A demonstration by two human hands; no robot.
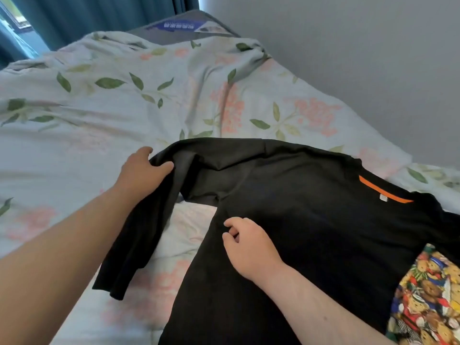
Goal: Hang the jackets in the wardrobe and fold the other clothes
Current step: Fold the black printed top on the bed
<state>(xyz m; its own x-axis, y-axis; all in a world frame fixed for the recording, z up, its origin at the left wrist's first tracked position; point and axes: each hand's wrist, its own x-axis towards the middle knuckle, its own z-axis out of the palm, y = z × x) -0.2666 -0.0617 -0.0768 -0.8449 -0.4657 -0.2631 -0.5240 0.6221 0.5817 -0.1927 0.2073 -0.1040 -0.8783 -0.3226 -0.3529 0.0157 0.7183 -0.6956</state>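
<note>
Left grip (143,170) on sleeve (146,227) edge

A pale cotton duvet cover printed with green leaves and pink blossoms (124,95) lies rumpled across the bed (44,170). At its far end a bare grey mattress corner (199,17) shows, carrying a blue printed label (174,26). Dark teal curtains (99,13) hang behind it, beside a plain light-grey wall (348,58).
</note>
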